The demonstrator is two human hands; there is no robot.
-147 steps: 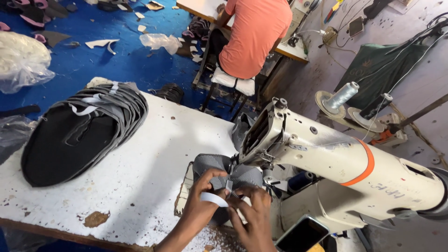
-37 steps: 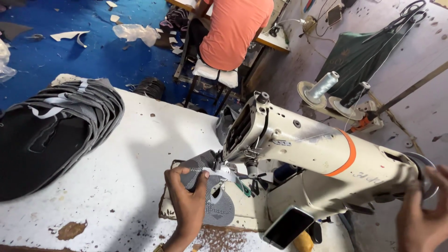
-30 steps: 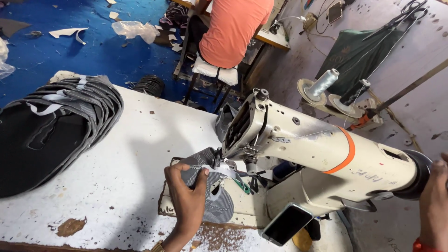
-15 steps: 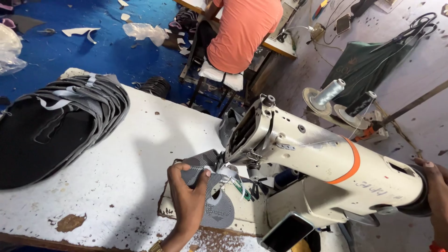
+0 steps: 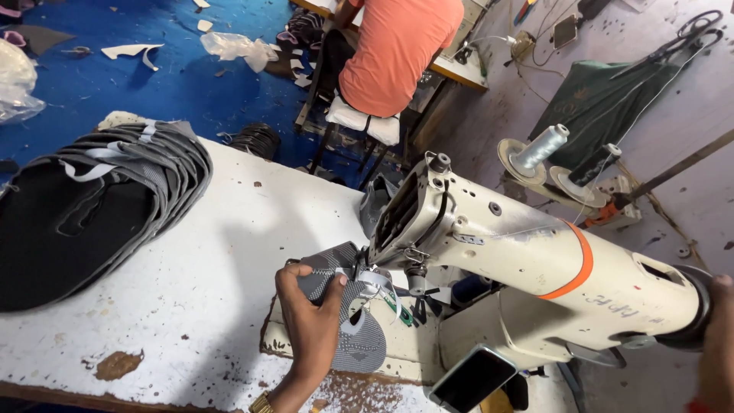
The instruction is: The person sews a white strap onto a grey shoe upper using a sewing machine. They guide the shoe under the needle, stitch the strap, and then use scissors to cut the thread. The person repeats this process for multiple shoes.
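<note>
My left hand (image 5: 312, 321) pinches a grey patterned shoe-upper piece (image 5: 345, 313) with a white strip, holding it beside the needle of a cream sewing machine (image 5: 527, 260). Part of the piece hangs down over the machine bed toward me. My right hand (image 5: 717, 344) rests on the black handwheel (image 5: 692, 313) at the machine's right end; only its edge shows at the frame border.
A tall stack of grey and black upper pieces (image 5: 84, 206) lies on the white worktable (image 5: 214, 268) at left. A phone (image 5: 472, 378) leans below the machine. Thread cones (image 5: 539, 149) stand behind it. A person in an orange shirt (image 5: 397, 50) sits at another table beyond.
Earlier both hands held the piece in front of the machine. My right hand then moved to the handwheel, while the left keeps the piece at the needle.
</note>
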